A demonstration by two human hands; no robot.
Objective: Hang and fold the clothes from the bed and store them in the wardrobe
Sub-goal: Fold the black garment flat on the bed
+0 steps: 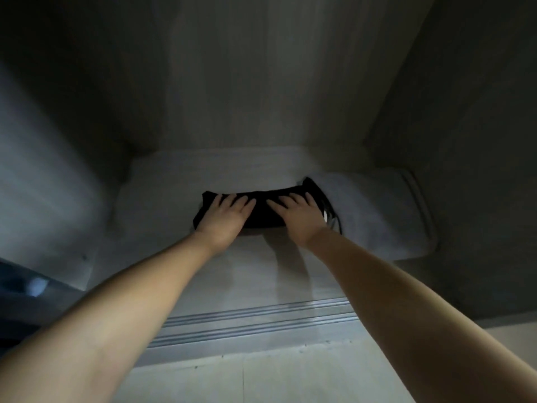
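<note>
A folded black garment (263,212) lies on the floor of the wardrobe (220,170), near the middle of the compartment. My left hand (225,216) rests flat on its left half with straight fingers. On the right half my right hand (299,215) presses down the same way, fingers spread. A thin black strap or cord of the garment trails off its right end.
A folded pale grey item (377,210) lies against the right wall, touching the black garment. Metal sliding-door rails (252,318) run across the wardrobe's front edge. A dark object (23,289) shows at the lower left, and light floor tiles (261,379) lie below.
</note>
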